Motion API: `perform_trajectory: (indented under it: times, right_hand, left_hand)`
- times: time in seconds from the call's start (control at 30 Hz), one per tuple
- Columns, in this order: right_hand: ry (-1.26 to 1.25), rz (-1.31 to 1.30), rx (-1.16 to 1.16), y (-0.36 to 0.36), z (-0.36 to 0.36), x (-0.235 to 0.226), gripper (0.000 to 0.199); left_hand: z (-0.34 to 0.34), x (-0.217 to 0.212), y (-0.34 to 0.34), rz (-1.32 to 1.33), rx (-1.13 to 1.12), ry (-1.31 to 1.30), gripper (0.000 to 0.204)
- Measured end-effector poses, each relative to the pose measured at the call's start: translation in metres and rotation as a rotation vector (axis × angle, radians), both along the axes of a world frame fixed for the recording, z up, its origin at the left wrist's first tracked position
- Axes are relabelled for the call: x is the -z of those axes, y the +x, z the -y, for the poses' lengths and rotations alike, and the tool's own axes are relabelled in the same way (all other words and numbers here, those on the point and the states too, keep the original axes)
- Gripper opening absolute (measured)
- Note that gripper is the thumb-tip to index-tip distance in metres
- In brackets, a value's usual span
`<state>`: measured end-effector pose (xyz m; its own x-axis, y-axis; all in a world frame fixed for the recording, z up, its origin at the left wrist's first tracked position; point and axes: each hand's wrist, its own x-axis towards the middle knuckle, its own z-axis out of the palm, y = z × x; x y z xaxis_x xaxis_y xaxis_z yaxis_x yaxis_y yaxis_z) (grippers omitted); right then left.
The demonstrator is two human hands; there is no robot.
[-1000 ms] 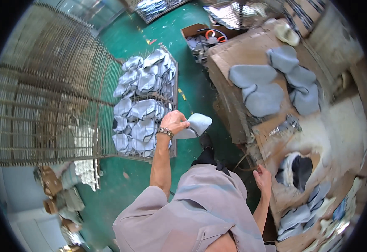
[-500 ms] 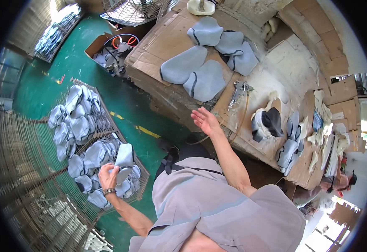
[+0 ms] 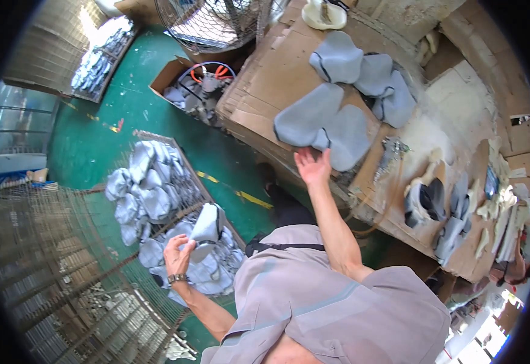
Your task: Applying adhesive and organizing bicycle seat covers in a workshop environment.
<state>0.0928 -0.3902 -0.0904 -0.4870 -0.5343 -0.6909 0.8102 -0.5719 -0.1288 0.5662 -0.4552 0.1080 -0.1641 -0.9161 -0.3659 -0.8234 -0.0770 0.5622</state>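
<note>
At the left, my left hand (image 3: 178,255) pinches a light grey, curved fabric piece with a dark edge (image 3: 206,223) above a wire rack. Similar grey pieces (image 3: 155,203) lie heaped on that rack below it. My right hand (image 3: 314,168) is at the table's near edge, palm up, fingers stretched and slightly spread, holding nothing. Just beyond its fingertips lie two large grey pieces, one on the left (image 3: 311,114) and one on the right (image 3: 350,136). Whether the fingertips touch them I cannot tell.
The cardboard-covered table (image 3: 259,91) bears more grey pieces (image 3: 337,57), a spray gun (image 3: 389,159) with a hose, and a black-and-white padded form (image 3: 425,203). A box (image 3: 183,97) and a caged fan (image 3: 216,24) stand beyond. Another person (image 3: 513,270) is at far right.
My view has swung, so the scene sits farther right. My right hand has reached forward to the large grey pieces on the table. The left hand still holds its piece over the rack.
</note>
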Motion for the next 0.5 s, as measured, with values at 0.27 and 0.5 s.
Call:
perform_trajectory:
  times: [0.27,0.5]
  right_hand:
    - [-0.031,0.067,0.054,-0.007,-0.021,0.007,0.071]
    - [0.120,-0.028,0.033,-0.022,0.009,0.000,0.066]
  left_hand:
    - [0.110,-0.014,-0.026,-0.060,-0.028,-0.015,0.032]
    - [0.163,-0.029,-0.025,0.023,-0.075,0.024,0.034]
